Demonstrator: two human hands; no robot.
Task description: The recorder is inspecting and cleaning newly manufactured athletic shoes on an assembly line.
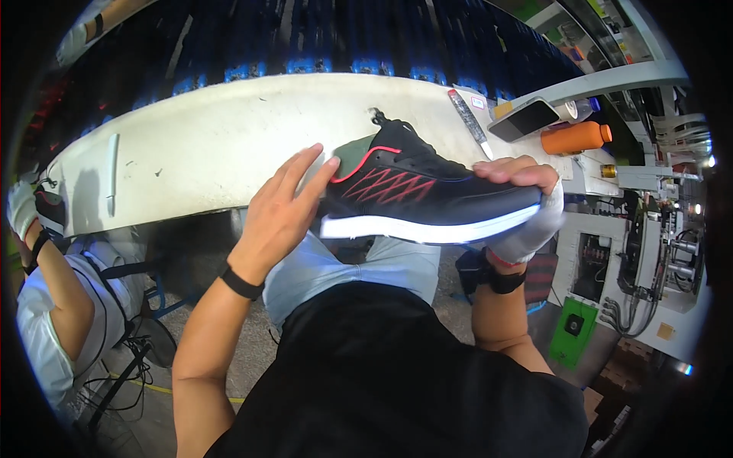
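Note:
A black sneaker (427, 175) with red crisscross lines and a thick white sole hangs over the near edge of the white table, its toe to the right. My right hand (531, 202), in a pale glove with bare fingertips, grips the toe, fingers on top and the palm against the front of the sole. At the heel end my left hand (284, 206) is bare, its fingers stretched out and its fingertips against the collar. A green lining shows inside the shoe's opening, and the laces are bunched at its top.
On the white table (214, 153) lie a pen-like knife (470, 122), a phone (524, 119), an orange bottle (576, 137) and a thin white stick (112, 174). A co-worker's gloved hand (23, 210) holds another shoe at far left. Machinery (611, 252) stands at right; blue rollers (305, 38) run behind.

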